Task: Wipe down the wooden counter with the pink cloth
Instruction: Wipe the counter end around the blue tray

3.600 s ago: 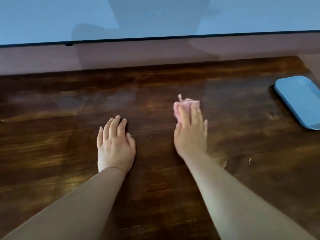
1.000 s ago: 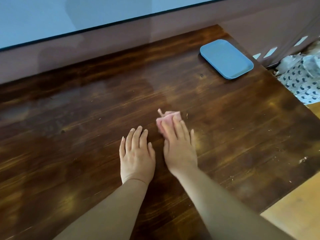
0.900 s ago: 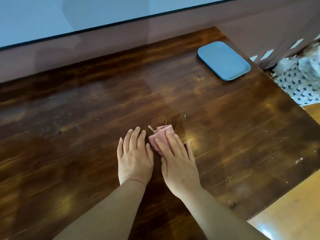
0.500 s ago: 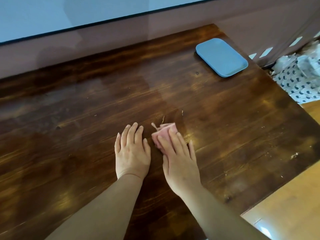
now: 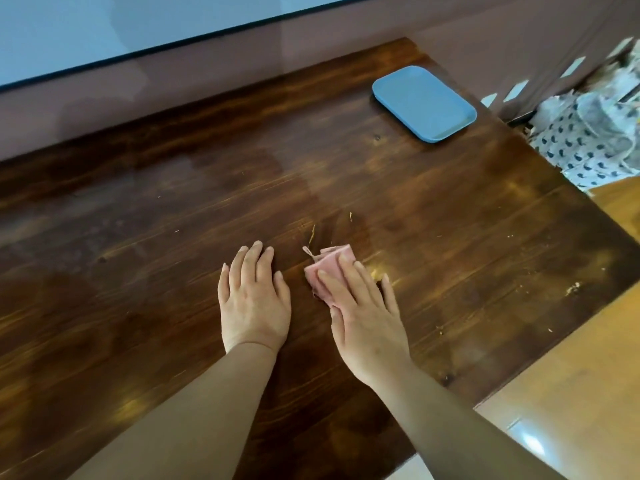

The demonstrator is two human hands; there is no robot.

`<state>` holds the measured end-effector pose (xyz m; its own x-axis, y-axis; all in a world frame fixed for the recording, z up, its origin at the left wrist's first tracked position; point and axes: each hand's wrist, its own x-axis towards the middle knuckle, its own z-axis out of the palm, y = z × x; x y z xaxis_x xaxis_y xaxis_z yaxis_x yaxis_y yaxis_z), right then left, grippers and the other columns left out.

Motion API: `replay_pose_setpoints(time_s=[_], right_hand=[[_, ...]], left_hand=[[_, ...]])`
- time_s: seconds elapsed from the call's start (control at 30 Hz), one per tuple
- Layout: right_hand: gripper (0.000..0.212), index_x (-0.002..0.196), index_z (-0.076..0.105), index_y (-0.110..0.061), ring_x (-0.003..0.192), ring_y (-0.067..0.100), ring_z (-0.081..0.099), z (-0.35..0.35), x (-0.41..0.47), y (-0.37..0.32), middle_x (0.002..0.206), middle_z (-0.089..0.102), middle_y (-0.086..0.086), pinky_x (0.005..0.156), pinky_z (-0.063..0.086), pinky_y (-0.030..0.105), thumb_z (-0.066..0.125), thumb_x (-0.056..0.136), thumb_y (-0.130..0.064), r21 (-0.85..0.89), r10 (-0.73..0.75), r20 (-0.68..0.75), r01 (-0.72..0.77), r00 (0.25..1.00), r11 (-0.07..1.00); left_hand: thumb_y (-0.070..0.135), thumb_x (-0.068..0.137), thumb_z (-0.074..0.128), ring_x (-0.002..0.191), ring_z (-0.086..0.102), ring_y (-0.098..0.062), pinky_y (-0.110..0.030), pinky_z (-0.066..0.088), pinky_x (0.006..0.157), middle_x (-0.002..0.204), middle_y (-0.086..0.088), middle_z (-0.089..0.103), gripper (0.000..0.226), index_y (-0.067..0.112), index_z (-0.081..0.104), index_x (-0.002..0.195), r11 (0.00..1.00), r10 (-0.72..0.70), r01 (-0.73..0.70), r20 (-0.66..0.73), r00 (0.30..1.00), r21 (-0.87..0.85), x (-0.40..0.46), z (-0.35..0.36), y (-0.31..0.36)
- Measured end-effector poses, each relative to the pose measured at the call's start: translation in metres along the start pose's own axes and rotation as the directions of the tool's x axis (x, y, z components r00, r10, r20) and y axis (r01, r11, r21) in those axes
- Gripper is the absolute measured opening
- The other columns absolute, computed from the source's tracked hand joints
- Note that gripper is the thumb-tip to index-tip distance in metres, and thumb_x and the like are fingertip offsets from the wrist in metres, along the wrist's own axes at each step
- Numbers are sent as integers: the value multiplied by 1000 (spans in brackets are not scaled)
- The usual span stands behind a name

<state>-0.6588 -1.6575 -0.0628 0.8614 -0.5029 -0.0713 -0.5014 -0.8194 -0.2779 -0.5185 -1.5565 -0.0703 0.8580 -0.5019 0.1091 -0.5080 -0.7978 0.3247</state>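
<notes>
A small folded pink cloth point(image 5: 327, 266) lies on the dark wooden counter point(image 5: 173, 209) near its middle. My right hand point(image 5: 363, 313) presses flat on the cloth with straight fingers and covers its near half. My left hand point(image 5: 254, 296) rests flat on the bare wood just left of the cloth, a short gap away from it. Small crumbs and fibres lie on the wood just beyond the cloth and toward the right edge.
A blue rectangular tray point(image 5: 424, 103) sits at the counter's far right corner. A pinkish wall runs along the back. The counter ends at the right, where a patterned white fabric point(image 5: 588, 147) and an orange floor point(image 5: 571, 393) show below.
My right hand has pulled the cloth back toward me and slid it slightly right, widening the gap from my left hand. My left hand has stayed flat in place.
</notes>
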Motion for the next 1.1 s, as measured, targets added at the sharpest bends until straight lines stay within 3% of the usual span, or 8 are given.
replay_pose_setpoints(time_s=[0.23,0.33,0.47,0.6,0.7,0.8,0.9,1.1], right_hand=[[70,156,-14,-39,154,15,-8,-13,59,13,167,-12,-6,125,-5,44,33,105,-30,41,264,1,-264,964,964],[71,152,-20,-45,154,16,-9,-4,11,-3,167,-13,-5,125,-4,46,31,104,-32,39,186,-8,-186,982,982],[67,156,-12,-42,154,14,-1,-3,-7,14,168,-6,-8,124,-4,44,26,101,-34,-24,78,-16,-78,997,997],[68,155,-13,-40,154,14,-4,-14,42,29,168,-6,-7,124,-5,43,32,105,-29,7,244,-17,-244,970,970],[71,154,-16,-41,154,17,-6,-9,28,15,168,-8,-5,125,-3,44,34,105,-29,67,291,-25,-289,956,955],[70,157,0,-43,154,20,6,2,-29,-1,168,6,-1,124,3,46,40,101,-30,36,169,-64,-167,983,985],[64,158,4,-41,154,17,8,-1,-36,17,168,6,-5,124,4,46,30,100,-33,-30,87,-32,-88,996,996],[67,158,-5,-38,154,16,-5,-15,12,32,168,-5,-5,125,-3,44,34,105,-28,59,312,-17,-311,950,949]], left_hand=[[29,101,43,146,30,-20,-42,15,122,151,0,44,43,17,51,141,1000,0,0,4,1000,9,0,1,-2],[29,102,41,146,28,-20,-43,14,123,153,-1,42,43,17,50,142,1000,9,-10,12,1000,15,0,0,-2],[31,102,39,146,28,-21,-43,14,122,153,-1,42,43,18,49,142,1000,5,-5,12,1000,15,0,0,-1],[30,102,41,146,28,-21,-44,15,123,153,-1,42,44,17,49,142,1000,13,-13,10,1000,8,0,0,-2],[30,102,39,147,26,-21,-44,14,123,154,-2,40,44,17,47,144,1000,20,-20,29,999,12,0,-1,-2],[30,103,38,148,23,-20,-42,12,123,156,-1,37,45,17,45,146,1000,21,-22,48,999,20,0,-3,-2],[30,104,37,149,22,-19,-42,11,123,156,-1,36,45,17,44,146,1000,22,-23,52,998,21,0,-2,-2],[28,103,38,148,23,-24,-45,12,123,156,-5,36,46,13,43,146,999,44,-45,43,998,24,0,0,-2]])
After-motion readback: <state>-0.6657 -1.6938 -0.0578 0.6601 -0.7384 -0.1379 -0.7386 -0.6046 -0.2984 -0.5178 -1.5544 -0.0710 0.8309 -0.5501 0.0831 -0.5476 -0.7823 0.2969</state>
